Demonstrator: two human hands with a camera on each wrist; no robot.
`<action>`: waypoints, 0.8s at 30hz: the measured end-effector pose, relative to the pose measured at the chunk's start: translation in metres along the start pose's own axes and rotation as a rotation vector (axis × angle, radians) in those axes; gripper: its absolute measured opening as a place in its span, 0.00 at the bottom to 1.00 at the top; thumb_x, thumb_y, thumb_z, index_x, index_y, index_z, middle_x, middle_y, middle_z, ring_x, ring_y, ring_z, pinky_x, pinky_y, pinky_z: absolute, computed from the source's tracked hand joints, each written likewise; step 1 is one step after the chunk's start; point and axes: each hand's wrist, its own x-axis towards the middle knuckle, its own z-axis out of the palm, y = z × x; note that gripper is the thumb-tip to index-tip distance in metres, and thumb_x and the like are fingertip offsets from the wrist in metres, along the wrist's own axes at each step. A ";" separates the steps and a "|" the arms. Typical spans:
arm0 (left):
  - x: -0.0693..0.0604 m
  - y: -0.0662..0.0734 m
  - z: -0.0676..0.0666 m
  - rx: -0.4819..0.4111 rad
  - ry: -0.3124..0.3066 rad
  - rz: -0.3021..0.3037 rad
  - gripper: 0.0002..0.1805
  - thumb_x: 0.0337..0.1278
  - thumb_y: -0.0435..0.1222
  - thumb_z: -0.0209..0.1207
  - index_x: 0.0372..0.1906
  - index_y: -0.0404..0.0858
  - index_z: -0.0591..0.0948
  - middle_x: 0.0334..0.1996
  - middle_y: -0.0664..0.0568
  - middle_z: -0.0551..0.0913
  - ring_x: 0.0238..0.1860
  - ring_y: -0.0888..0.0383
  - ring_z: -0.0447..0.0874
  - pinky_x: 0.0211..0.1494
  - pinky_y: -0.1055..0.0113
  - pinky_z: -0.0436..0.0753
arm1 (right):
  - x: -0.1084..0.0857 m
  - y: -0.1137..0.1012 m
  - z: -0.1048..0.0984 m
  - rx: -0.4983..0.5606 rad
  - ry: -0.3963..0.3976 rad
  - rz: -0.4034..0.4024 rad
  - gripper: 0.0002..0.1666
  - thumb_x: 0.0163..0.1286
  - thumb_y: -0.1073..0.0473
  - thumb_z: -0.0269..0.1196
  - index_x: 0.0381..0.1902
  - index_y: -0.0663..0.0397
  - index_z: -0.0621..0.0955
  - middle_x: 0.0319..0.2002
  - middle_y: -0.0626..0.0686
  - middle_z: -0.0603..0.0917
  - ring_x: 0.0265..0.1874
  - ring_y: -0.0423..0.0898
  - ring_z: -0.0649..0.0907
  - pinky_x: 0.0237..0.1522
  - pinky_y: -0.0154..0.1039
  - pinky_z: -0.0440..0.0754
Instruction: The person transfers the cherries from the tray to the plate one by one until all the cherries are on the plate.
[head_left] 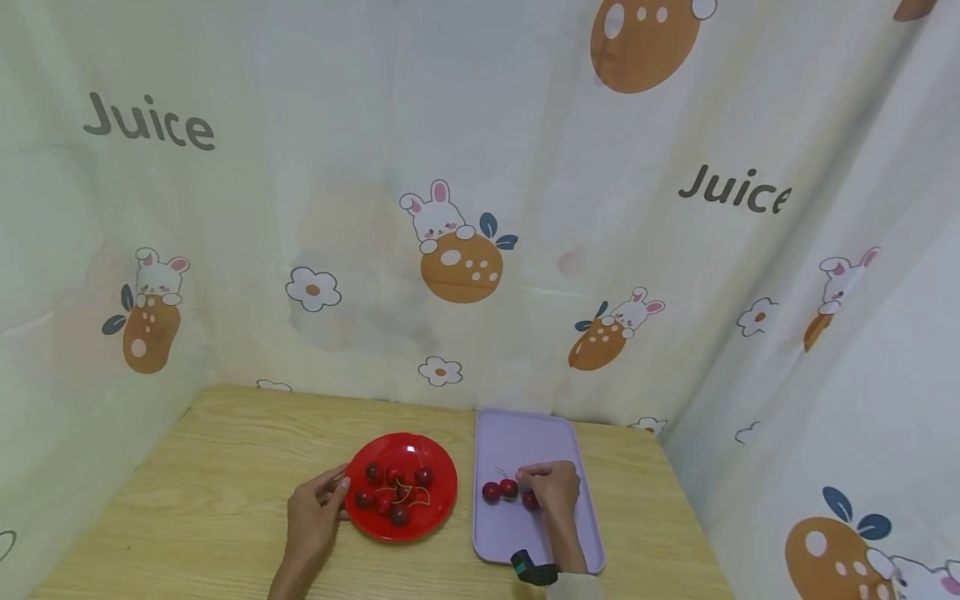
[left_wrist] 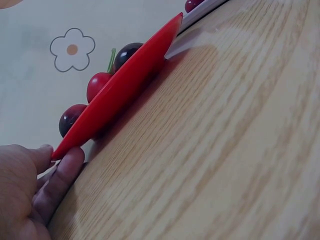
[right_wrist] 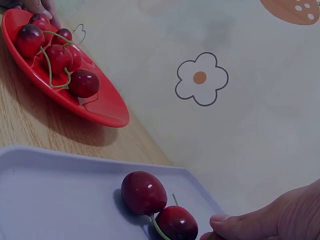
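My left hand (head_left: 313,518) grips the left rim of a red plate (head_left: 442,510), thumb on top and fingers beneath the edge. Several dark red cherries (head_left: 400,516), some with green stems, lie on the plate. Over a lilac tray (head_left: 498,537), my right hand (head_left: 553,487) has its fingers curled down. In the right wrist view, its thumb (right_wrist: 240,226) presses on a partly hidden cherry (right_wrist: 206,236), pinched at the frame's lower edge. Two more cherries, one dark (right_wrist: 143,193) and one with a stem (right_wrist: 177,223), rest on the tray close by.
Plate and tray sit side by side on a wood-grain table (head_left: 225,467), with a narrow gap between. A printed curtain (head_left: 360,208) with bunnies and flowers rises behind the table and at both sides. A dark strap (head_left: 534,568) circles the right wrist.
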 end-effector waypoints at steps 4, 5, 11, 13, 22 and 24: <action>0.000 0.000 0.000 0.008 -0.002 0.009 0.19 0.79 0.29 0.62 0.69 0.31 0.84 0.52 0.30 0.91 0.27 0.61 0.89 0.31 0.69 0.94 | -0.002 0.001 -0.004 0.020 0.011 -0.011 0.04 0.57 0.67 0.81 0.30 0.62 0.94 0.32 0.60 0.94 0.39 0.54 0.91 0.36 0.36 0.82; 0.000 0.000 0.000 0.009 -0.002 0.011 0.19 0.79 0.29 0.62 0.69 0.31 0.84 0.52 0.30 0.91 0.27 0.61 0.89 0.31 0.69 0.94 | -0.002 0.001 -0.005 0.027 0.016 -0.015 0.04 0.57 0.67 0.81 0.30 0.63 0.94 0.31 0.60 0.94 0.38 0.53 0.91 0.35 0.36 0.82; -0.001 0.001 -0.001 0.012 -0.002 0.013 0.20 0.78 0.29 0.63 0.69 0.32 0.84 0.52 0.30 0.91 0.27 0.61 0.90 0.31 0.69 0.94 | -0.006 -0.001 -0.013 0.001 0.058 -0.056 0.05 0.56 0.65 0.82 0.29 0.62 0.94 0.30 0.59 0.94 0.37 0.53 0.91 0.37 0.37 0.82; -0.001 0.002 -0.002 0.013 -0.004 0.008 0.20 0.78 0.29 0.63 0.69 0.32 0.83 0.52 0.30 0.91 0.28 0.61 0.90 0.32 0.69 0.94 | -0.006 -0.002 -0.016 -0.011 0.069 -0.064 0.06 0.56 0.64 0.82 0.29 0.61 0.94 0.31 0.60 0.94 0.40 0.56 0.92 0.39 0.39 0.82; -0.002 0.003 -0.001 0.008 -0.016 -0.005 0.20 0.79 0.28 0.62 0.70 0.32 0.83 0.54 0.30 0.90 0.31 0.61 0.90 0.33 0.69 0.95 | -0.008 -0.007 -0.025 0.029 0.050 -0.058 0.06 0.56 0.65 0.82 0.30 0.62 0.94 0.33 0.62 0.94 0.49 0.65 0.91 0.36 0.38 0.80; -0.001 0.003 -0.001 0.009 -0.014 -0.002 0.20 0.79 0.28 0.62 0.70 0.32 0.83 0.53 0.30 0.90 0.31 0.60 0.90 0.33 0.69 0.95 | -0.009 -0.009 -0.026 0.029 0.046 -0.062 0.06 0.56 0.66 0.82 0.31 0.63 0.94 0.33 0.62 0.94 0.49 0.65 0.91 0.36 0.38 0.80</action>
